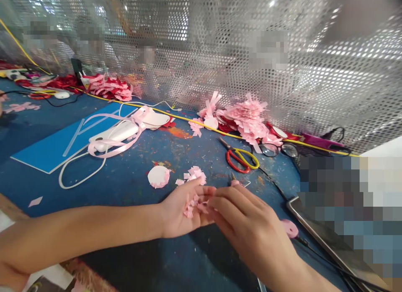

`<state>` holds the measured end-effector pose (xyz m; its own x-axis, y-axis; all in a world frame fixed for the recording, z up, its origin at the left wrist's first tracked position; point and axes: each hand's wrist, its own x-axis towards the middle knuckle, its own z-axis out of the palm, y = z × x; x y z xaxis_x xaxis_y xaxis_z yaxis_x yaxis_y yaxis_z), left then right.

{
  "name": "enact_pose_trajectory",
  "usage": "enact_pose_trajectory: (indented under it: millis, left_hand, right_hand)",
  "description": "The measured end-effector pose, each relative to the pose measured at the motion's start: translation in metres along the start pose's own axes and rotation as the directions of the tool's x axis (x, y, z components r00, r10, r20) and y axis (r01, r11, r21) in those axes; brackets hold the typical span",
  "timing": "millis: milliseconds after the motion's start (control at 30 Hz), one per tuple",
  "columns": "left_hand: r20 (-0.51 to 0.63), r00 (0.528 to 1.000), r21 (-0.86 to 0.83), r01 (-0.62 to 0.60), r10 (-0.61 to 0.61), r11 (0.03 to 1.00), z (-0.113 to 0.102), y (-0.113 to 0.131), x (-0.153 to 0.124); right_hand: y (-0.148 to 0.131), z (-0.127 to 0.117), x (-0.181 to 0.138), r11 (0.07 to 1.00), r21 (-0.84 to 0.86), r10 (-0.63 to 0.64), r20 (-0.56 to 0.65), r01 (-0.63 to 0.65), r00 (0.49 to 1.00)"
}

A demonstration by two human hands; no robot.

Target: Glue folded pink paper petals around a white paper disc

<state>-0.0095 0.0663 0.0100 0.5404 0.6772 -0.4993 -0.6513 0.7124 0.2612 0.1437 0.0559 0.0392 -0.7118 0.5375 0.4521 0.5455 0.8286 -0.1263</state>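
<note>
My left hand [185,210] is turned palm up and cupped, with several small cut pieces of pink ribbon [191,206] lying in it. Over its fingers, my right hand [248,219] has thumb and fingers pinched together at one of these pieces. Just beyond the left hand, a small heap of pink ribbon pieces [195,174] lies on the blue table [125,175]. Beside it is a white disc [158,177] with pink bits along its lower right edge. What looks like a pink glue gun [289,228] lies partly hidden beneath my right hand.
Scissors [241,159] with red and yellow handles lie beyond my hands, near eyeglasses [278,150]. A pink ribbon pile [246,116] rests against the perforated metal screen [188,53]. Left are a blue board [47,154] and a white corded device [116,135]. A dark-screened device [326,237] sits right.
</note>
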Motion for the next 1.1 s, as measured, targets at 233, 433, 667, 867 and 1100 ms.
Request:
enact_pose_trajectory:
  millis: [233, 433, 667, 867, 1100]
  left_hand:
    - [0.139, 0.99, 0.143, -0.022, 0.002, 0.989, -0.009, -0.012, 0.0]
    - [-0.029, 0.998, 0.064, 0.05, -0.048, 0.997, -0.005, -0.003, 0.001]
    - [0.024, 0.999, 0.02, 0.045, -0.045, 0.999, -0.004, 0.007, -0.002]
    - [0.042, 0.999, 0.031, -0.007, 0.006, 0.999, -0.005, 0.019, -0.003]
    - [0.019, 1.0, 0.162, -0.017, 0.014, 0.987, -0.005, 0.016, -0.002]
  right_hand:
    - [0.005, 0.001, 0.003, 0.994, -0.057, 0.093, 0.054, -0.09, 0.994]
    - [0.005, -0.011, 0.007, 0.993, 0.002, 0.12, 0.153, -0.122, 0.981]
    - [0.007, -0.001, 0.0, 0.94, 0.089, 0.299, 0.255, -0.33, 0.92]
    - [0.007, -0.023, 0.006, 0.806, 0.245, 0.369, 0.503, -0.539, 0.781]
    - [0.036, -0.069, 0.01, 0.542, 0.799, 0.468, -0.032, -0.258, 0.883]
